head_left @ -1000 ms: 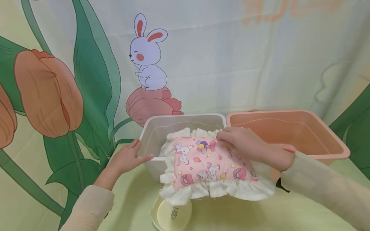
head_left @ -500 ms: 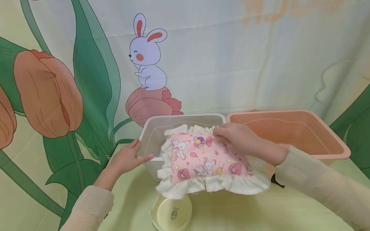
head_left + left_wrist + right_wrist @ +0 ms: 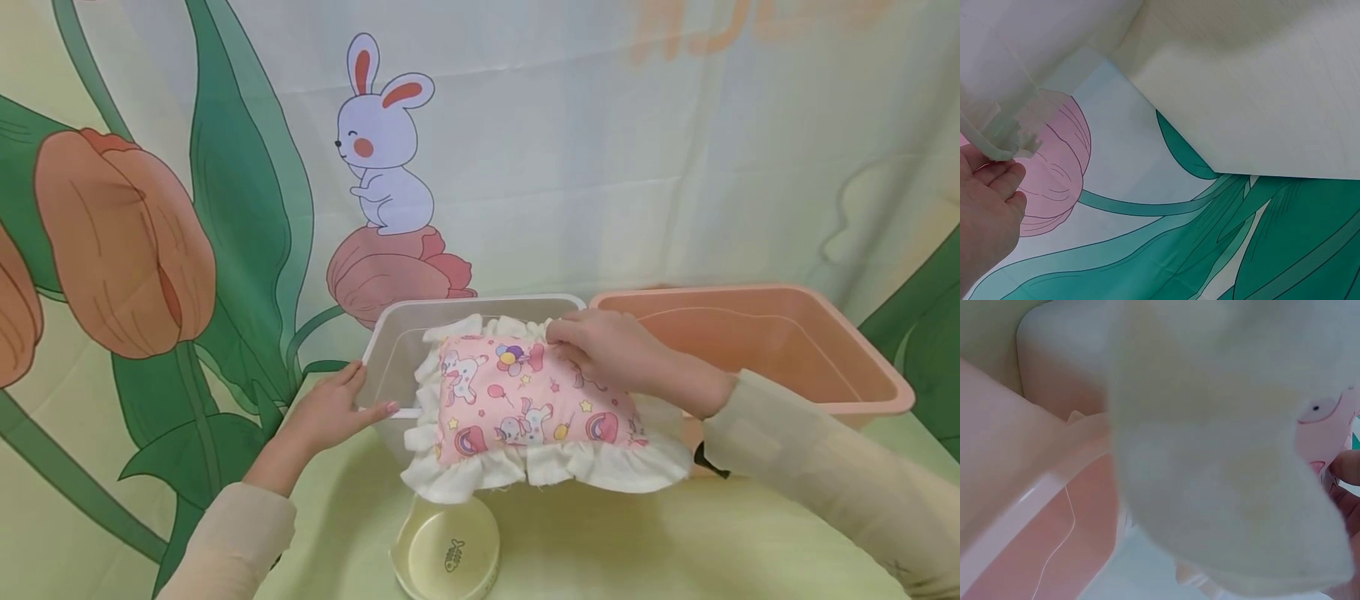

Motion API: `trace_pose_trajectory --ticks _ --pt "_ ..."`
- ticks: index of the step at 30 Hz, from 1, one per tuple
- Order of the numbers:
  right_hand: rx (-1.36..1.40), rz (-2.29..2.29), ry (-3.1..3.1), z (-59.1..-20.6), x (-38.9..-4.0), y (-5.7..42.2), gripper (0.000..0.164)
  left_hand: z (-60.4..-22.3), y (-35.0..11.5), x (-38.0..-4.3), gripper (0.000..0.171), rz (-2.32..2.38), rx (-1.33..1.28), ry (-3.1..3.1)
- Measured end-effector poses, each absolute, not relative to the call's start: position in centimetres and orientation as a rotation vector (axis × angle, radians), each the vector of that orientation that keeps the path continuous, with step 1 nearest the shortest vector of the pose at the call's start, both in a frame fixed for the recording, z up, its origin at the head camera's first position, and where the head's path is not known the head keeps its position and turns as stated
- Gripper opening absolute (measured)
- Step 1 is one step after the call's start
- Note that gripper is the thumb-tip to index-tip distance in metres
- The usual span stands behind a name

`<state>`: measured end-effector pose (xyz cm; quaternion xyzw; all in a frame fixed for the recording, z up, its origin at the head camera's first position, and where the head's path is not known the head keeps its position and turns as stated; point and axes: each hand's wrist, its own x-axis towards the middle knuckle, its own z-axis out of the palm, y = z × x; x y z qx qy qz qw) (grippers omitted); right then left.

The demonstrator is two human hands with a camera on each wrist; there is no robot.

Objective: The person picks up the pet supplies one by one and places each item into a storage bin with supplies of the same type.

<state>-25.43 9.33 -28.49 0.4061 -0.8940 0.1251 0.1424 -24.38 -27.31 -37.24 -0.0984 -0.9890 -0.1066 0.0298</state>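
Observation:
In the head view, my right hand (image 3: 607, 346) pinches the top edge of a small pink pillow (image 3: 517, 400) with white ruffles and a unicorn print. The pillow is held over the front rim of a white storage bin (image 3: 390, 433), tilted toward me. My left hand (image 3: 330, 408) grips the bin's rim at its front left corner. In the left wrist view, the left hand's fingers (image 3: 1004, 178) curl at that rim. A blurred ruffle (image 3: 1222, 456) fills much of the right wrist view and hides most of the pillow there; only part of the right hand (image 3: 1347, 500) shows.
An orange storage bin (image 3: 750, 350) stands right beside the white one. A cream dish (image 3: 450, 550) with a fishbone drawing sits on the pale green table (image 3: 637, 542) in front. Behind hangs a printed cloth backdrop (image 3: 562, 167).
My right hand and the pillow have moved left and slightly up in the head view, uncovering more of the dish. My left hand has stayed on the white bin's rim.

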Motion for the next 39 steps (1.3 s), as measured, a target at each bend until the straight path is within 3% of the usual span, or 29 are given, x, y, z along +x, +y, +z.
trace_pose_trajectory --ticks 39 --pt "1.149 0.424 -2.518 -28.2 -28.4 8.1 0.004 -37.1 -27.2 -24.3 0.090 -0.356 -0.283 -3.087"
